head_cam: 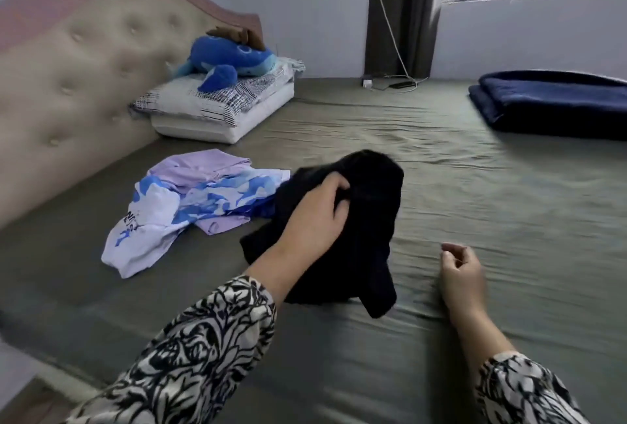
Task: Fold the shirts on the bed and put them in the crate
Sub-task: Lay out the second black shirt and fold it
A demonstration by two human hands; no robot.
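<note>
My left hand (pixel 314 216) grips a crumpled black shirt (pixel 366 220), lifted a little off the olive bed sheet (pixel 475 186), one end hanging down toward me. My right hand (pixel 461 271) hovers just right of it, fingers loosely curled, holding nothing. To the left lies a pile of unfolded shirts: a white and blue patterned shirt (pixel 163 216) on top of a lilac shirt (pixel 200 166). No crate is in view.
White pillows (pixel 220 111) with a blue plush toy (pixel 227 60) sit by the padded headboard (pixel 74 84) at the left. A folded navy blanket (pixel 549 101) lies at the far right. A charger and cable (pixel 390 84) rest at the bed's far edge.
</note>
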